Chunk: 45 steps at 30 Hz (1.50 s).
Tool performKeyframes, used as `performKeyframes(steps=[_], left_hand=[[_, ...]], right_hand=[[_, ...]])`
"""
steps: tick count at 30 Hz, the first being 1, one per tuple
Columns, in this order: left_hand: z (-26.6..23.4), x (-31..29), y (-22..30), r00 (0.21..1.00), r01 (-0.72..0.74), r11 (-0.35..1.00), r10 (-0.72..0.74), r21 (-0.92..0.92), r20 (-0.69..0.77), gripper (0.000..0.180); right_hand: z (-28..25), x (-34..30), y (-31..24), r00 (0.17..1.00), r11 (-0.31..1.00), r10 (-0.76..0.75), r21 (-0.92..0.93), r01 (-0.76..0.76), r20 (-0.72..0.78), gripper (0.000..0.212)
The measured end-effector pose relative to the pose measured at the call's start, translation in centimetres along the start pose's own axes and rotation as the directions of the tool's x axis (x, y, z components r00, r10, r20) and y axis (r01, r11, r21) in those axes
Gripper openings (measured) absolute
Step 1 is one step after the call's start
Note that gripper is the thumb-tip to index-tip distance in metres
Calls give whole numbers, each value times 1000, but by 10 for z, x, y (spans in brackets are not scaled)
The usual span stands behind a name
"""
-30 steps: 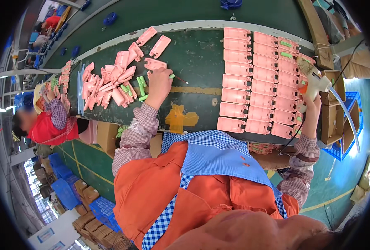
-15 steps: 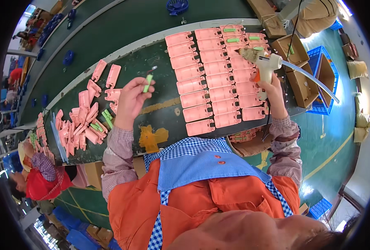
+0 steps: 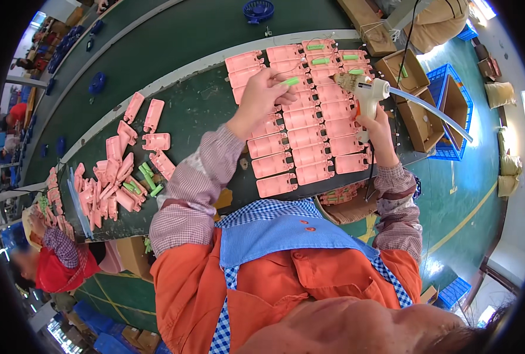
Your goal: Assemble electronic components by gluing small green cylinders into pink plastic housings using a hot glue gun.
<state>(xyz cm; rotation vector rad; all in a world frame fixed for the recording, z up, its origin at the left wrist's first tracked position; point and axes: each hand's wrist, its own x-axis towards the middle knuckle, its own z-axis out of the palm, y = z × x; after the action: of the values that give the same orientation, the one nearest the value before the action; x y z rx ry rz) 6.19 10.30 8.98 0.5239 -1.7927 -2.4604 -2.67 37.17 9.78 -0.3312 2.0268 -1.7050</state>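
Note:
My left hand (image 3: 259, 99) pinches a small green battery (image 3: 291, 81) above rows of pink plastic shells (image 3: 305, 137). My right hand (image 3: 378, 131) is wrapped round the grip of a white hot glue gun (image 3: 370, 93). Its crusted nozzle points left over the shells, and a translucent glue stick (image 3: 431, 106) sticks out of its back end. Several shells at the far right of the rows hold green batteries with thin wires, such as the seated battery (image 3: 320, 61). The left hand and sleeve hide part of the left row.
Loose pink shells (image 3: 112, 171) lie heaped at the left, with spare green batteries (image 3: 147, 177) beside them. Cardboard boxes (image 3: 419, 115) and a blue crate (image 3: 460, 141) stand right of the table. A blue fan part (image 3: 258, 10) lies beyond. Another person (image 3: 64, 259) works at far left.
My left hand has moved right with the battery, from the bare table to over the shell rows. The right hand keeps the glue gun in nearly the same place.

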Motion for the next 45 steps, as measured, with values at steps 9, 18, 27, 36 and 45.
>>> performKeyframes(steps=[9,18,27,36,45], left_hand=[[57,94,-66,758,-382,458,652,803,-12,17],[77,112,-83,707,-290,199,704,936,69,16],[79,115,-85,723,-287,202,687,936,73,10],[75,105,-69,689,-314,291,725,904,6,17],[12,-13,-6,684,-404,395,729,825,-14,10]], right_hand=[[-8,-9,7,999,999,-34,-17,34,-21,32],[-9,-11,9,998,996,-69,-53,69,-6,35],[-5,4,10,999,998,-47,-53,46,-27,33],[-12,-7,15,993,991,-54,-128,40,-102,24],[2,-8,12,995,992,-46,-121,36,-85,28]])
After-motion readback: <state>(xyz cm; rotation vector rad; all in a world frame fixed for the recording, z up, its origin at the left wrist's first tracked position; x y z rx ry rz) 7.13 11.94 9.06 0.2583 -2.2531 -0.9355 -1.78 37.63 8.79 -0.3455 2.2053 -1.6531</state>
